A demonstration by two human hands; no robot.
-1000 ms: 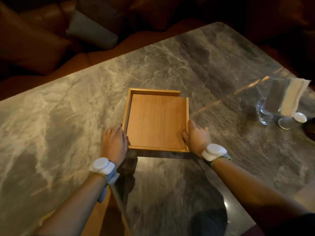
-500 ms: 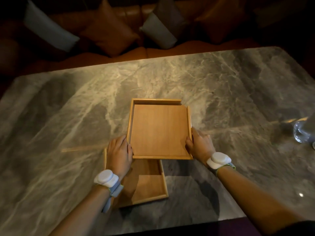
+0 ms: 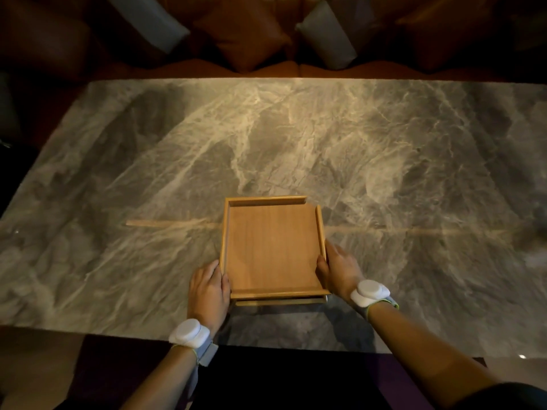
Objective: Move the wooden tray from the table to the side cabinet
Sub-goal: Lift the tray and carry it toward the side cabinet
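A square wooden tray point(image 3: 272, 250) with low rims is held just above the grey marble table point(image 3: 384, 161), near its front edge. Its reflection shows as a thin strip under the near rim. My left hand point(image 3: 208, 291) grips the tray's near left corner, fingers wrapped on the left rim. My right hand point(image 3: 340, 270) grips the right rim near the front corner, thumb inside the tray. Both wrists wear white band devices. The tray is empty. No side cabinet is in view.
A brown leather sofa point(image 3: 266, 63) with grey and brown cushions point(image 3: 325, 34) runs along the table's far side. The table's near edge lies just below my wrists, with dark floor beneath. A thin light streak point(image 3: 165, 224) is reflected on the marble left of the tray.
The tray has been lifted off the marble and drawn toward the near edge of the table. The view has swung so the glass at the right is out of sight.
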